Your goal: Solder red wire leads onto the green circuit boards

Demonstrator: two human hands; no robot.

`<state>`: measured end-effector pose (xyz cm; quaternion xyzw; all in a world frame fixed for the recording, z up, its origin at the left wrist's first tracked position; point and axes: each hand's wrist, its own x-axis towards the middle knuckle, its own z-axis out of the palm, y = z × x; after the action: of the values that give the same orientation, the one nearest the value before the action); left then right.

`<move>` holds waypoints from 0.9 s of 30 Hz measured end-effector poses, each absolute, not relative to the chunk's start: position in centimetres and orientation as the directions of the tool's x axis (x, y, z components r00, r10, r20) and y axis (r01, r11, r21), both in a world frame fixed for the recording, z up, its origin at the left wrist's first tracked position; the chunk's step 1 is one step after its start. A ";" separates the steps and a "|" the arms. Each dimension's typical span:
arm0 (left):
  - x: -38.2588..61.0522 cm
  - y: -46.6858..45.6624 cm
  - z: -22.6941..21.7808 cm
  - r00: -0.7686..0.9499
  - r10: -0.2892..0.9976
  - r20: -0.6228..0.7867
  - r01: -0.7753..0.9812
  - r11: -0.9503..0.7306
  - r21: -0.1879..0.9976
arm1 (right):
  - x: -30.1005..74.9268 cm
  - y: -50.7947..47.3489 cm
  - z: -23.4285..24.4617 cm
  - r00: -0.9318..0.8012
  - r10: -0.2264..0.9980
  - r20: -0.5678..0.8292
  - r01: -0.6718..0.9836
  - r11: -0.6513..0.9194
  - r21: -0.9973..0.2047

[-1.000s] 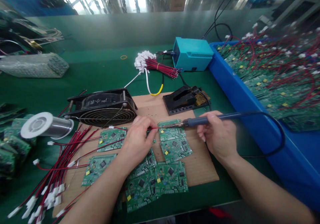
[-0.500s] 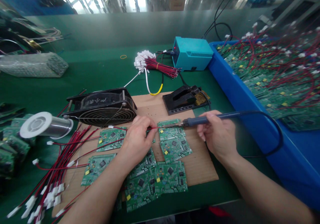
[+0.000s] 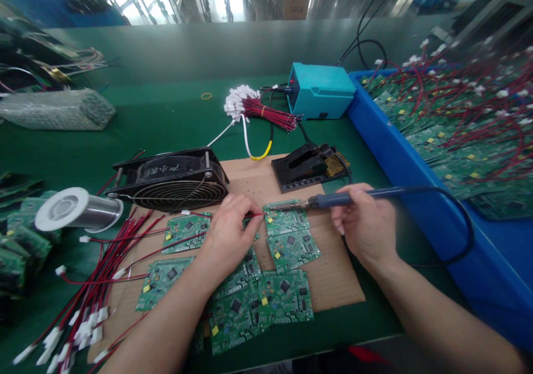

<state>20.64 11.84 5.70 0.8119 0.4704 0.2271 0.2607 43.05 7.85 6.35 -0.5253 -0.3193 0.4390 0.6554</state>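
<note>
My left hand (image 3: 230, 230) pinches a thin red wire (image 3: 255, 215) and holds its end against the left edge of a green circuit board (image 3: 287, 218). My right hand (image 3: 364, 224) grips a blue-handled soldering iron (image 3: 333, 200), its metal tip lying over that same board near the wire end. Several more green boards (image 3: 260, 302) lie on a brown cardboard sheet (image 3: 333, 279) under both hands.
A black fan (image 3: 170, 178) and a solder spool (image 3: 75, 208) sit to the left, above loose red wires (image 3: 95, 285). Behind are the iron stand (image 3: 308, 165), a teal soldering station (image 3: 320, 90) and a bundle of wires (image 3: 258, 107). A blue bin (image 3: 400, 157) of boards fills the right.
The soldering iron and my right hand have shifted slightly right and up; the tip has drawn back a little from the wire end. My left hand has stayed put.
</note>
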 end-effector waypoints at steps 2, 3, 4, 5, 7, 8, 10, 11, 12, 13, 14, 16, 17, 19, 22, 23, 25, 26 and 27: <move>20.6 11.9 5.6 0.455 0.882 0.127 0.643 -0.423 0.639 | 43.1 7.9 6.3 0.408 0.912 -0.037 -0.239 0.067 -0.969; 20.5 11.9 5.6 0.454 0.882 0.128 0.643 -0.424 0.638 | 43.1 7.9 6.2 0.404 0.914 -0.034 -0.236 0.068 -0.969; 20.5 11.9 5.6 0.453 0.882 0.129 0.643 -0.424 0.638 | 43.1 7.9 6.2 0.399 0.916 -0.030 -0.233 0.069 -0.970; 20.5 11.9 5.6 0.452 0.882 0.132 0.643 -0.425 0.638 | 43.2 7.8 6.1 0.396 0.918 -0.027 -0.231 0.071 -0.970; 20.5 11.9 5.6 0.451 0.881 0.142 0.642 -0.431 0.635 | 43.2 7.8 6.0 0.394 0.919 -0.028 -0.236 0.071 -0.969; 20.5 11.9 5.6 0.451 0.880 0.148 0.642 -0.435 0.632 | 43.2 7.8 6.0 0.396 0.918 -0.031 -0.240 0.070 -0.968; 20.5 11.9 5.5 0.456 0.876 0.157 0.641 -0.446 0.624 | 43.1 7.8 5.9 0.399 0.916 -0.040 -0.246 0.065 -0.967; 20.5 11.9 5.5 0.458 0.874 0.162 0.642 -0.451 0.620 | 43.1 7.8 5.9 0.399 0.916 -0.043 -0.247 0.063 -0.967; 20.5 11.9 5.5 0.460 0.872 0.165 0.644 -0.456 0.614 | 43.1 7.8 5.9 0.399 0.916 -0.044 -0.248 0.061 -0.967; 20.5 11.9 5.4 0.462 0.871 0.166 0.647 -0.459 0.609 | 43.1 7.8 6.0 0.399 0.916 -0.046 -0.248 0.060 -0.967; 20.5 11.9 5.3 0.464 0.870 0.166 0.650 -0.461 0.603 | 43.0 7.8 6.0 0.398 0.916 -0.049 -0.248 0.056 -0.967; 20.5 11.8 5.3 0.466 0.870 0.163 0.657 -0.464 0.594 | 43.0 7.8 6.1 0.398 0.916 -0.048 -0.245 0.056 -0.968; 20.6 11.8 5.3 0.467 0.869 0.162 0.659 -0.465 0.592 | 43.0 7.8 6.1 0.398 0.916 -0.045 -0.241 0.057 -0.969; 20.6 11.8 5.3 0.466 0.870 0.161 0.660 -0.464 0.591 | 42.9 7.8 6.2 0.396 0.917 -0.040 -0.231 0.057 -0.971; 20.7 11.8 5.4 0.464 0.871 0.158 0.664 -0.461 0.588 | 42.9 7.8 6.3 0.391 0.919 -0.049 -0.223 0.043 -0.974; 20.7 11.8 5.4 0.463 0.872 0.157 0.667 -0.460 0.586 | 42.9 7.8 6.3 0.393 0.918 -0.053 -0.223 0.040 -0.974; 20.7 11.7 5.5 0.460 0.874 0.158 0.673 -0.459 0.580 | 42.9 7.8 6.2 0.394 0.917 -0.057 -0.225 0.036 -0.974; 20.7 11.7 5.5 0.458 0.875 0.158 0.676 -0.458 0.578 | 42.9 7.8 6.2 0.396 0.917 -0.057 -0.225 0.037 -0.974; 20.8 11.7 5.5 0.456 0.876 0.157 0.678 -0.456 0.576 | 42.9 7.7 6.2 0.396 0.917 -0.057 -0.227 0.037 -0.973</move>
<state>20.76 11.72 5.53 0.8238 0.4716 0.2226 0.2221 42.91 7.75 6.18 -0.5327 -0.3235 0.4445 0.6435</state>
